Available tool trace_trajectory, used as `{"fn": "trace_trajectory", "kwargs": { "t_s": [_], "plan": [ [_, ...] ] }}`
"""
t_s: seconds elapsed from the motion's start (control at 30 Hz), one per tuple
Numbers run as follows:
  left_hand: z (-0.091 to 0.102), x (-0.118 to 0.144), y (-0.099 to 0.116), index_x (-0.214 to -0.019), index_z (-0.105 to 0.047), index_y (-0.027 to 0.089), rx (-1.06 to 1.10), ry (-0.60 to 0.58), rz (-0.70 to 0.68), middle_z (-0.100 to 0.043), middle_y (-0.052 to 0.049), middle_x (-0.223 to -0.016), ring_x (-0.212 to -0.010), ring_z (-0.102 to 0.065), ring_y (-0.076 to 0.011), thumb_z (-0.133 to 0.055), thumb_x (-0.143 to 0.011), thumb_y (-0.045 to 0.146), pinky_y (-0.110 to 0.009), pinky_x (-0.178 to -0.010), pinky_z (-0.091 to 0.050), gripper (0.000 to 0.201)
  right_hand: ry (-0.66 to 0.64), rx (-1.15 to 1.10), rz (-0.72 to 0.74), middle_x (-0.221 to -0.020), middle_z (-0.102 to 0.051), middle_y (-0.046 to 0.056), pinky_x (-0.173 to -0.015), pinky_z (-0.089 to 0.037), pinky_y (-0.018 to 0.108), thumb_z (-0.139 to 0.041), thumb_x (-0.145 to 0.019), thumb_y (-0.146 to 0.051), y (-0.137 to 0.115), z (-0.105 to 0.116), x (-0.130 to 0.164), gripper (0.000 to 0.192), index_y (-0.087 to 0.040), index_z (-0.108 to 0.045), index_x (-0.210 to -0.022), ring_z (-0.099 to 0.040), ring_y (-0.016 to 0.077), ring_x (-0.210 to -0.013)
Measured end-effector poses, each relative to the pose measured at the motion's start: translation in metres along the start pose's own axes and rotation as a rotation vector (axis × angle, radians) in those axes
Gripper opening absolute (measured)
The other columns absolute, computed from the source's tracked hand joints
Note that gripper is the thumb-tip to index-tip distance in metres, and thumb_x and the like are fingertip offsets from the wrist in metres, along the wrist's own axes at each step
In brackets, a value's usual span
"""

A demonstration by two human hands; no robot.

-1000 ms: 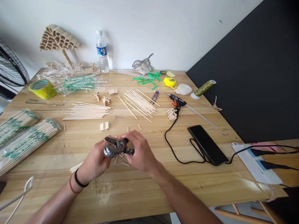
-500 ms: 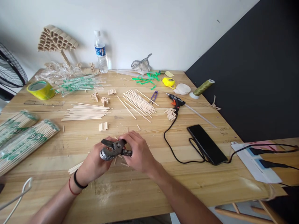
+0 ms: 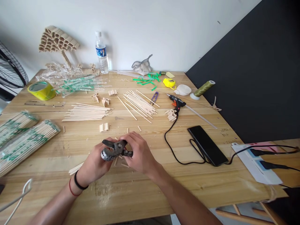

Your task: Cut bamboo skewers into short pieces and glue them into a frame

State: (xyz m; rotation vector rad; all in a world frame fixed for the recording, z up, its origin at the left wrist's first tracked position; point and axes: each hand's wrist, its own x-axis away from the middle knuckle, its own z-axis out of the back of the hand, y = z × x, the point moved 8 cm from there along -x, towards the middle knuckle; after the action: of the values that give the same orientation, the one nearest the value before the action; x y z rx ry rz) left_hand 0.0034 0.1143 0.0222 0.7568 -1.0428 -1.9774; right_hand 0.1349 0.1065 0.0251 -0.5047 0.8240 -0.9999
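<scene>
A wide wooden bench fills the view, with a white wall behind it and a dark panel to the right. At the far left edge stands part of a fan. Two wrapped packs of sticks lie on the left side of the bench, and loose sticks lie in a flat heap further in, with a second fanned heap to its right. A wooden model tree stands at the back left, near a water bottle. A roll of yellow tape sits at the left, just behind a ruler. On the right lie a black phone, a glue gun with its black cord, a spool of green thread and a yellow tape measure.

Near the front middle, both hands meet over the bench. The left hand, with bands at its wrist, is closed around the handles of a pair of dark metal cutters, held just above the bench. The right hand is curled with its fingers on the head of the cutters; whether it grips a stick there cannot be told. Short cut pieces lie just beyond the hands.
</scene>
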Motion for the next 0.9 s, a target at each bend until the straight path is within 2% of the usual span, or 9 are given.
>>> {"fn": "trace_trajectory", "kwargs": {
  "t_s": [0.8, 0.9],
  "plan": [
    [0.0001, -0.0002, -0.0015, -0.102, -0.069, 0.018, 0.002, -0.015, 0.010, -0.074, -0.009, -0.108, -0.092, -0.071, -0.0201, -0.056, -0.092, 0.011, -0.030, -0.084, -0.057, 0.018, 0.002, 0.004, 0.017, -0.102, -0.073, 0.009, -0.100, -0.052, 0.051, -0.065, -0.079, -0.009, -0.0017, 0.0007, -0.0001, 0.030, -0.022, -0.061, -0.106, -0.065, 0.0290, -0.097],
    [-0.0009, -0.0007, -0.0015, -0.094, -0.067, 0.018, -0.024, -0.028, 0.009, -0.074, -0.008, -0.103, -0.086, -0.069, -0.0187, -0.056, -0.091, 0.011, -0.028, -0.081, -0.056, 0.014, -0.013, 0.016, 0.015, -0.102, -0.073, 0.009, -0.100, -0.051, 0.051, -0.065, -0.075, -0.008, -0.0017, -0.0008, 0.0000, 0.034, -0.021, -0.062, -0.107, -0.064, 0.0294, -0.098]
  ]
}}
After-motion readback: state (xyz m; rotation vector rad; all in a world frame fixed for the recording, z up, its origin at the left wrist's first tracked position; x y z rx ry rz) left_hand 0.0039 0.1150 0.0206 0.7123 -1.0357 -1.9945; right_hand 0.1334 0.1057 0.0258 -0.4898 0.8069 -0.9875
